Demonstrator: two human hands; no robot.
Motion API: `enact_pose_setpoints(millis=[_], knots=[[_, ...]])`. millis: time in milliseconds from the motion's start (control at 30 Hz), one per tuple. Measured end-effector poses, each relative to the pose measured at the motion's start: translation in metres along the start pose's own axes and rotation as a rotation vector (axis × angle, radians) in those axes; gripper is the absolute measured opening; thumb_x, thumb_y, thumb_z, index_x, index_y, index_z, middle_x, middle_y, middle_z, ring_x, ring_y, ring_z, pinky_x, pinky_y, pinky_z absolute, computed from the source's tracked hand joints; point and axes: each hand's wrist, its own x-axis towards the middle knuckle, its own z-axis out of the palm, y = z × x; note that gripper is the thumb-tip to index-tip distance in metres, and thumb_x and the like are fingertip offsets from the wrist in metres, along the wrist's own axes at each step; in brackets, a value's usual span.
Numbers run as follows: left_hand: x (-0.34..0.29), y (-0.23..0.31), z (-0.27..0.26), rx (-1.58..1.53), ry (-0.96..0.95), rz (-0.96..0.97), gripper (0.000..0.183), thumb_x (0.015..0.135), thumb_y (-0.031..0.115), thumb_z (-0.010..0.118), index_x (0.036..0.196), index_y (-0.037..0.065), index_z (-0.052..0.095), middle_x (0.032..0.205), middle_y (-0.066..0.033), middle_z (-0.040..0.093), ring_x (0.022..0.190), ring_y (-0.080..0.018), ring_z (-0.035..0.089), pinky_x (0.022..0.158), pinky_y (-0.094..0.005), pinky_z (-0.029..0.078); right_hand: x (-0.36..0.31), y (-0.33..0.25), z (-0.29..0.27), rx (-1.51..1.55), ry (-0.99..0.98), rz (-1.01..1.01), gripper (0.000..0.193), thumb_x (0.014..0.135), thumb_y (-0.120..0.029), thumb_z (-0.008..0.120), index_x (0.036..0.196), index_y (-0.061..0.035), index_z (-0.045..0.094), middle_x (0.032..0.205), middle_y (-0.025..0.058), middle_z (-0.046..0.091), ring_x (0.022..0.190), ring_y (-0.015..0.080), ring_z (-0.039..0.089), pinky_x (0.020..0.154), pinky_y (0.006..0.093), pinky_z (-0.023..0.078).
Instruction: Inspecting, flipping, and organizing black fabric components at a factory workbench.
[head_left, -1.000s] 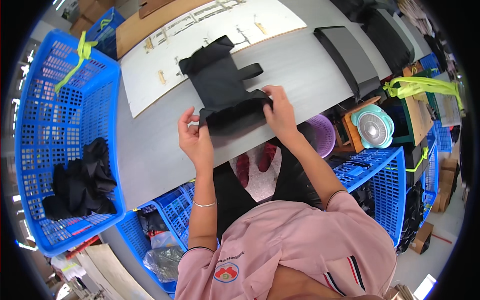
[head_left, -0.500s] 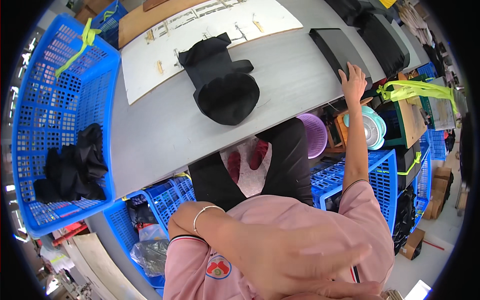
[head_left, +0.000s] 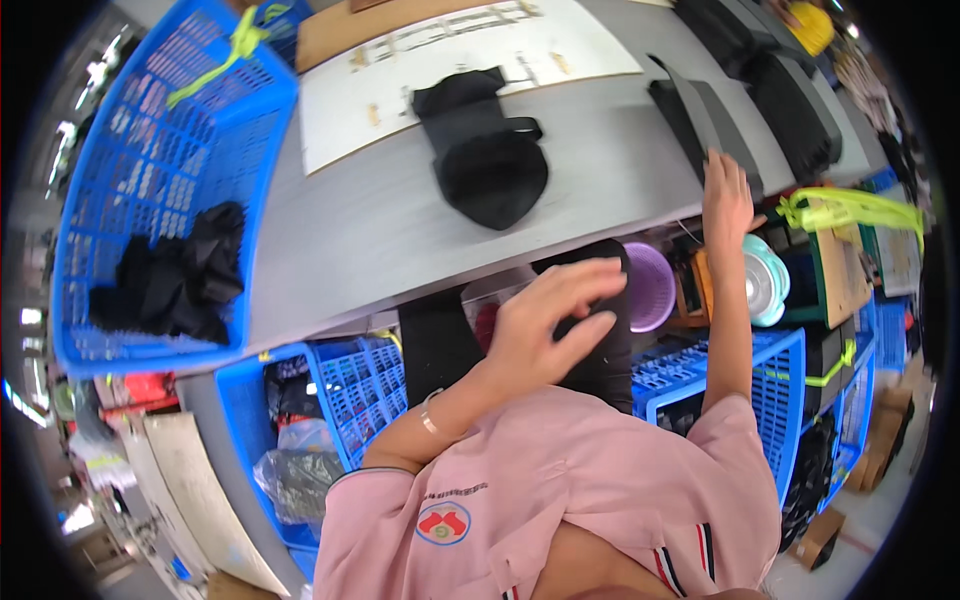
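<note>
Plainly, we are sitting at a grey table [head_left: 340,230].
A looped black fabric piece [head_left: 492,170] is lying there; our left hand [head_left: 538,325] is hovering, fingers apart; our right hand [head_left: 728,205] is touching a flat grey-and-black panel [head_left: 715,115], whether gripping we cannot tell.

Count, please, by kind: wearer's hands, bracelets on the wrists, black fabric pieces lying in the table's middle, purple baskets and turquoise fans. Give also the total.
Hands: 2 (left hand, right hand)
Bracelet: 1
Black fabric piece: 1
Purple basket: 1
Turquoise fan, partly hidden: 1
Total: 6
</note>
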Motion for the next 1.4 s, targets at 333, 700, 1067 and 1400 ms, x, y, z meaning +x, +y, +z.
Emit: enact_pose_setpoints(millis=[333, 700, 1067, 1400], knots=[[-0.035, -0.136, 0.071, -1.127, -0.292, -0.778, 0.092, 0.085, 0.079, 0.043, 0.152, 0.016, 0.032, 0.154, -0.0024, 0.035, 0.143, -0.0211, 0.03, 0.115, -0.0433, 0.026, -0.112, -0.16, -0.15, 1.01, -0.612, 0.257, 0.027, 0.099, -0.012, 0.052, 0.123, -0.0028, 0.06, 0.116, 0.0187, 0.066, 0.104, 0.0378, 0.064, 0.088, 0.0389, 0.05], [-0.017, -0.089, 0.034, -1.416, -0.008, -0.547, 0.064, 0.088, 0.045, 0.068, 0.131, 0.001, 0.052, 0.122, -0.0177, 0.063, 0.117, -0.0336, 0.06, 0.105, -0.0471, 0.046, -0.133, -0.157, -0.187, 1.406, -0.728, 0.731, 0.015, 0.097, -0.012, 0.059, 0.097, 0.0024, 0.063, 0.08, -0.0018, 0.059, 0.076, 0.0041, 0.05, 0.067, 0.0209, 0.042], [-0.031, -0.077, 0.007, -1.257, 0.039, -0.606, 0.047, 0.092, 0.03, 0.055, 0.123, -0.005, 0.057, 0.111, -0.0193, 0.069, 0.113, -0.0328, 0.062, 0.104, -0.0443, 0.045, -0.129, -0.174, -0.184, 1.339, -0.828, 0.904, 0.013, 0.094, -0.011, 0.065, 0.099, -0.0006, 0.061, 0.083, 0.0012, 0.061, 0.074, 0.0026, 0.05, 0.063, 0.0202, 0.04], [-0.016, -0.073, -0.001, -0.532, 0.131, -0.468, 0.054, 0.094, 0.034, 0.059, 0.13, -0.004, 0.052, 0.13, -0.0192, 0.059, 0.116, -0.0264, 0.056, 0.1, -0.0345, 0.043, -0.117, -0.163, -0.162, 1.597, -0.806, 0.624, 0.046, 0.096, -0.018, 0.06, 0.137, 0.0012, 0.049, 0.128, 0.0139, 0.06, 0.113, 0.018, 0.058, 0.099, 0.0288, 0.044]])
